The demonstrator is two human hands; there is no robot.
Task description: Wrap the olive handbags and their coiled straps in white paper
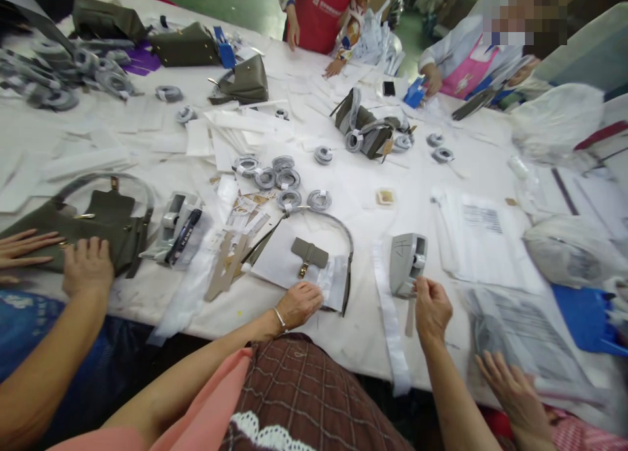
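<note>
At the near edge of the white table, right in front of the person in the checked apron, an olive handbag is lying with its handle arching away. The wrapping is looking partly done, I'd judge: a white sheet is covering most of the front, and greyish film is sheathing the handle. Left bare are the small olive tab with its gold-toned clasp and strips of the sides; whether the sheet is fastened all round, I can't tell from here. A clear, shiny patch is catching the light at the lower right corner.

The left hand is resting on the bag's lower edge, fingers close together; its thumb is hidden, so I can't say whether it is gripping. The right hand is pinching thumb against curled fingers just beside the grey tape dispenser; whether tape is caught between them isn't clear.
</note>
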